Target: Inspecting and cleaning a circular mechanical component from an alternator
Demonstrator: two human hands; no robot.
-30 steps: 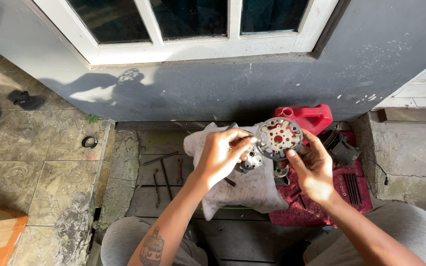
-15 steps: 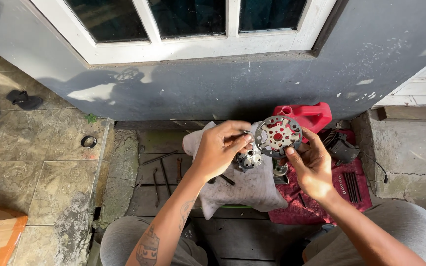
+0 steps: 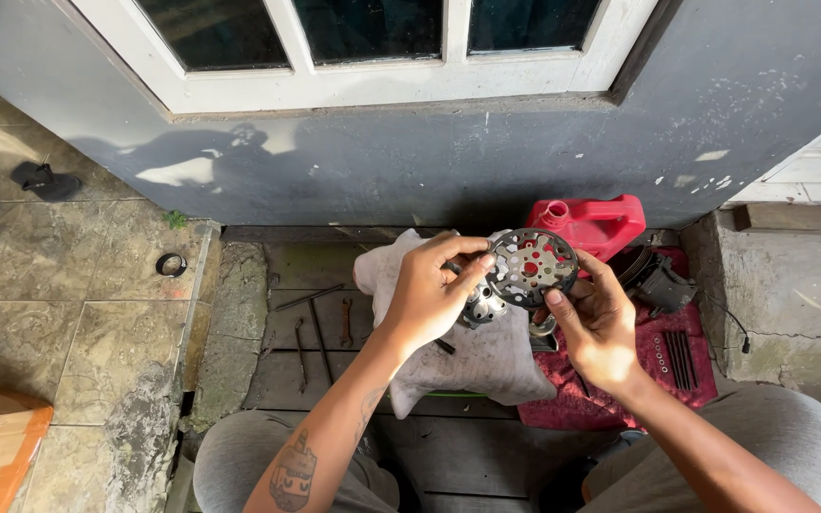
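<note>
While you hold the round perforated metal disc (image 3: 531, 267) up in front of you, both hands share it: your left hand (image 3: 432, 292) pinches its left edge between thumb and fingertips, and your right hand (image 3: 599, 328) closes on its lower right rim, thumb pressed against the edge. The disc hangs in the air just above a pale cloth (image 3: 472, 356) spread on the dark boards, with a shiny metal part (image 3: 483, 305) resting on the cloth just beneath your left fingers.

It looks like stamped or cast steel, stiff, and likely fairly heavy for its width, so it should not flex under your grip. The many holes and a toothed-looking rim suggest sharp edges; keep your fingertips on the outer rim instead of poking them through the cutouts. The surface may be oily, and so slippery; a two-handed hold on opposite sides, as you have now, seems the safest.

Behind the disc stands a red plastic jug (image 3: 589, 224) against the grey wall. A red mat (image 3: 669, 370) lies to your right. Loose hand tools (image 3: 320, 323) lie on the boards to your left.
</note>
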